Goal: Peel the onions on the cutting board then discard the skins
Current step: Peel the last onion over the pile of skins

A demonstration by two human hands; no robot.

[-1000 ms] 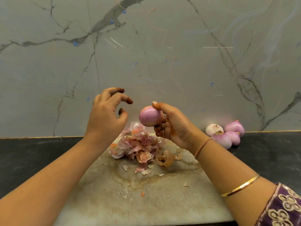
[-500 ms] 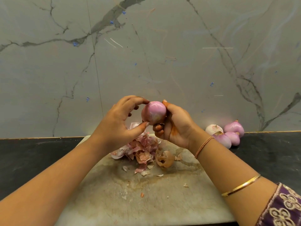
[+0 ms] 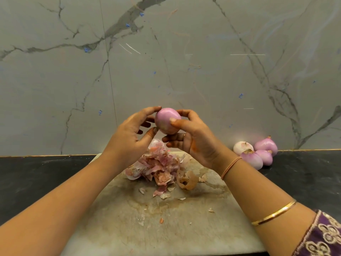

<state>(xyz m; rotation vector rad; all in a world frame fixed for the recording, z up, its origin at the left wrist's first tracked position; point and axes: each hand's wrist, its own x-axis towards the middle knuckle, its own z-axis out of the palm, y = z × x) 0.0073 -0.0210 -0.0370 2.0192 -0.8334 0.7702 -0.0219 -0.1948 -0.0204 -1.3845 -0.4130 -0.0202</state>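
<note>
A smooth pink peeled onion (image 3: 166,120) is held up in the air above the back of the stained cutting board (image 3: 166,228). My right hand (image 3: 191,137) grips it from the right, thumb across its front and fingers behind and beneath. My left hand (image 3: 132,133) touches its left side with the index fingertip at the top and the thumb tip lower down. A heap of pink and brown onion skins (image 3: 158,167) lies on the board under my hands, with small scraps scattered toward me.
Several peeled onions (image 3: 256,152) lie on the black counter (image 3: 36,178) to the right of the board, against the grey marble wall (image 3: 166,52). The wall stands directly behind the board.
My left hand came in from the left and now touches the onion. My right hand lifted the onion higher and turned it.
</note>
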